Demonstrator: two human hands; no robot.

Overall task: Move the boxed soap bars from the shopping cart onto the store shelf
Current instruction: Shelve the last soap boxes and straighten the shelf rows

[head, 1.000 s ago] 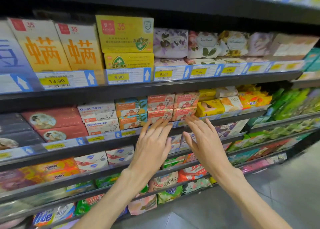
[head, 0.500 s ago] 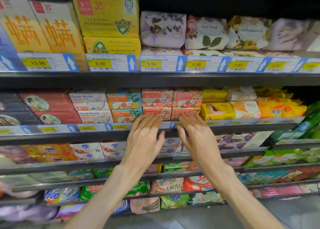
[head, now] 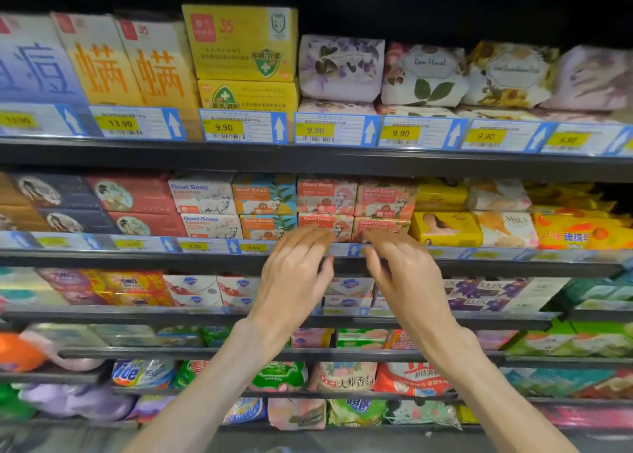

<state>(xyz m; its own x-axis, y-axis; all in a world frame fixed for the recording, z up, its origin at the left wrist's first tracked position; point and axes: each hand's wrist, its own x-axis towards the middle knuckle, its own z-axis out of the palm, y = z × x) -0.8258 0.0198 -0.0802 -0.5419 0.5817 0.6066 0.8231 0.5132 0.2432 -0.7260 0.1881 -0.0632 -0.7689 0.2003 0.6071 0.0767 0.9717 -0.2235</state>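
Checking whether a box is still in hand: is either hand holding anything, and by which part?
Nothing is held. The left hand and right hand reach with loose fingers at the pink Goat Soap boxes.

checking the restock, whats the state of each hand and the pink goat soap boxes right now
left hand: open, fingertips at the lower left pink Goat Soap box
right hand: open, fingertips at the lower right pink Goat Soap box
pink Goat Soap boxes: on the shelf, stacked two high

Bright even store light, motion-blurred edges, wide-angle bowing, dark shelf recesses.
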